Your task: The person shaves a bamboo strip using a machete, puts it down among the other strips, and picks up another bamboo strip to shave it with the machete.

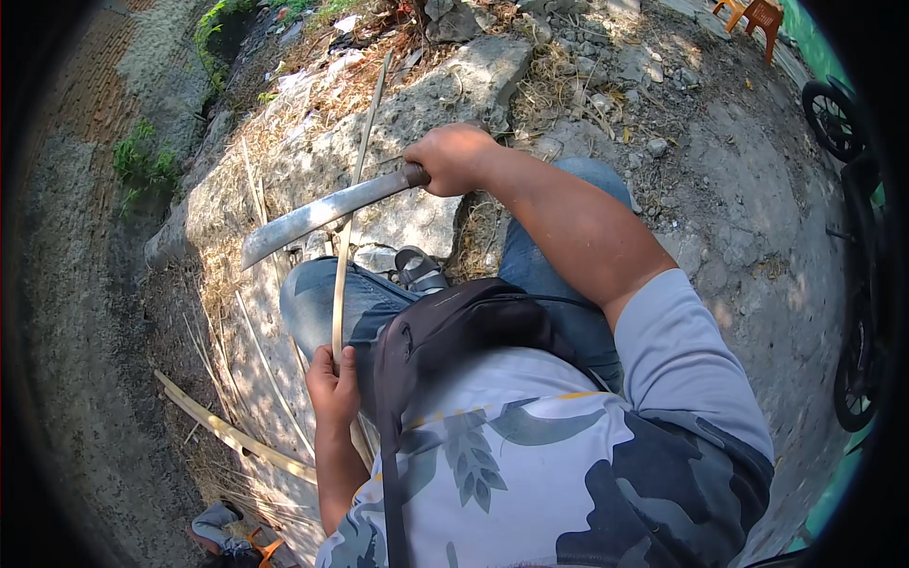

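My right hand [453, 159] is closed around the dark handle of a machete [317, 216]. Its broad, square-ended blade points left and slightly toward me. A long, thin bamboo strip [341, 289] runs away from me past my left knee, and the blade crosses it. Whether the edge touches the strip, I cannot tell. Beside my left thigh, my left hand [334, 386] grips the strip's near part between thumb and fingers. The strip's far end reaches over a rough concrete slab [464, 80].
A thicker bamboo piece [232, 435] and several thin strips [270, 364] lie on the ground at left, near a brick wall [71, 170]. Another person [218, 530] is at lower left. At right stands a motorcycle [857, 246]; an orange chair [762, 24] is far right.
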`<state>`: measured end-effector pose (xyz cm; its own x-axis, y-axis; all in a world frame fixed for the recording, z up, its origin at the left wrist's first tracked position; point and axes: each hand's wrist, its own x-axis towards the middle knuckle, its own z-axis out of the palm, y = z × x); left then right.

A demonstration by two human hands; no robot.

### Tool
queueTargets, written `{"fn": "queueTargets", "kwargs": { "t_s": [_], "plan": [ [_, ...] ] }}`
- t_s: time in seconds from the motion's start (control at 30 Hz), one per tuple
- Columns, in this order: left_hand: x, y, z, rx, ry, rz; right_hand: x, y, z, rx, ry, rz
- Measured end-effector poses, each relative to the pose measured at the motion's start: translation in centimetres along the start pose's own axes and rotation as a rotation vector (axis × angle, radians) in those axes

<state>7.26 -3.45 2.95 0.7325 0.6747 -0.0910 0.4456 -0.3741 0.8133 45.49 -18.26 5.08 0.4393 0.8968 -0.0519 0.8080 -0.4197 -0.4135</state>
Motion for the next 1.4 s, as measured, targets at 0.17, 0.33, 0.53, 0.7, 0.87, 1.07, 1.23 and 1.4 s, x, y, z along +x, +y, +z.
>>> {"fn": "queueTargets", "kwargs": {
  "t_s": [0.17,0.33,0.53,0.7,0.87,1.07,1.23,1.4],
  "plan": [
    [0.0,0.0,0.0,0.014,0.003,0.009,-0.2,0.1,0.1,0.015,0.025,-0.01],
    [0.0,0.3,0.1,-0.014,-0.002,-0.001,-0.1,0.2,0.3,0.009,0.037,-0.022],
    [0.0,0.7,0.1,-0.02,-0.01,-0.009,-0.1,0.2,0.2,0.001,0.034,-0.042],
    [0.0,0.8,0.0,-0.008,-0.018,-0.004,0.1,0.3,0.6,-0.025,0.036,-0.064],
    [0.2,0.2,-0.2,0.025,-0.02,-0.005,0.0,0.0,0.4,-0.032,0.027,-0.058],
    [0.5,0.7,-0.5,-0.016,-0.038,-0.015,-0.5,0.0,-0.5,0.0,0.067,-0.106],
    [1.0,2.8,0.0,0.141,-0.017,0.041,-0.9,0.1,-0.7,-0.012,0.163,0.013],
    [1.8,4.4,-0.2,0.194,-0.031,0.069,-0.9,-0.9,-0.1,-0.136,0.151,-0.153]
  ]
}}
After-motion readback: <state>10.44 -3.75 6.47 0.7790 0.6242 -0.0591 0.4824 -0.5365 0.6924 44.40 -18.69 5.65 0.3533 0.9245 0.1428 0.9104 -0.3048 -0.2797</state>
